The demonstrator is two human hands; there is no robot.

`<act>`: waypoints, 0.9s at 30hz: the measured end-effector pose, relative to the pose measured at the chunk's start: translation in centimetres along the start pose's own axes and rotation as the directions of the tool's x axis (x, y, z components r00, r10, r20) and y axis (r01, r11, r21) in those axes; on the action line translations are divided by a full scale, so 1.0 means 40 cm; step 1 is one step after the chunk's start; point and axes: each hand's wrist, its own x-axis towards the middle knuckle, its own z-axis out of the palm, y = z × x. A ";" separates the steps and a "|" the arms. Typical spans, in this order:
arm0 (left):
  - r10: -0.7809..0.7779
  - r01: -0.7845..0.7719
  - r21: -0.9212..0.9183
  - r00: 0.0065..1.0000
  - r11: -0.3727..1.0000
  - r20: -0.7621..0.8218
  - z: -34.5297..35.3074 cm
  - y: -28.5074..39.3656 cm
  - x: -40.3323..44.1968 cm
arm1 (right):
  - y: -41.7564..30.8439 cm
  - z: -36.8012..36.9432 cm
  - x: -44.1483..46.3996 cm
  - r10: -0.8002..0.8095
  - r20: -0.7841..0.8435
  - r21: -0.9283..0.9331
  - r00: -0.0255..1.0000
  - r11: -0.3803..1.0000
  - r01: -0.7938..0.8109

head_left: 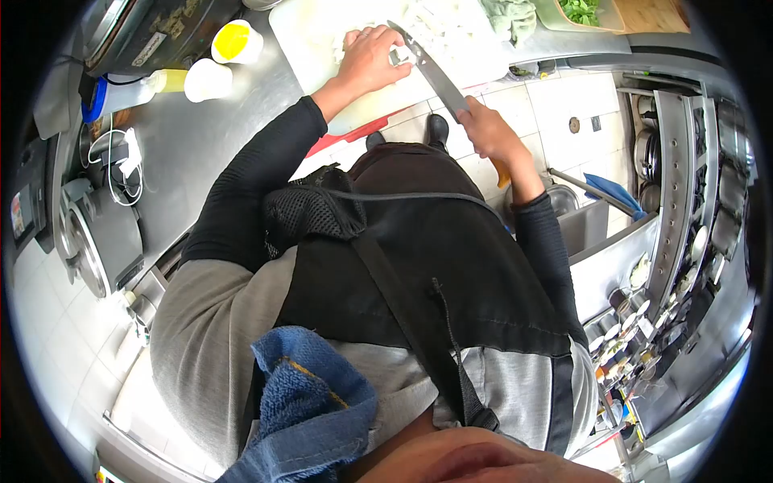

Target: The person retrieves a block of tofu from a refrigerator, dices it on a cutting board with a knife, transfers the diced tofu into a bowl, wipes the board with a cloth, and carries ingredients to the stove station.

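Observation:
In the head view, my right hand (489, 133) is closed around the handle of a kitchen knife (439, 80), its orange handle end showing below the fist. The blade points up and left, over a white cutting board (310, 44). Beside the blade tip, my left hand (372, 60) has its fingers curled in a pinch on a small white food piece (400, 55), its kind unclear. Pale chopped pieces (439, 20) lie spread on the board, washed out by glare. A red edge (354, 135) shows under the board's near side.
On the steel counter (266, 105) at left are a cup of yellow contents (237, 42), a white-lidded container (208, 80) and a blue-capped bottle (121, 95). A greenish cloth (511, 18) and a tub of chopped greens (580, 11) sit at top right. Shelving with pans (648, 153) stands right.

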 end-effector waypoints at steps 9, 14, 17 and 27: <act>-0.054 0.053 -0.038 0.998 0.998 -0.029 0.000 -0.003 -0.022 | -0.020 -0.009 -0.107 -0.116 -0.100 -0.380 0.988 0.922 0.070; -0.031 0.024 -0.101 0.997 0.995 -0.071 -0.020 0.003 0.000 | -0.018 -0.017 -0.037 -0.050 0.008 -0.115 0.999 0.992 0.050; 0.090 -0.118 -0.130 0.975 0.984 -0.205 -0.044 0.003 0.057 | 0.018 -0.037 -0.068 -0.215 -0.173 -0.330 0.961 0.932 0.149; 0.377 -0.498 0.212 0.820 0.841 0.431 -0.035 -0.018 0.355 | 0.051 -0.097 -0.073 -0.225 -0.148 -0.407 0.963 0.901 0.149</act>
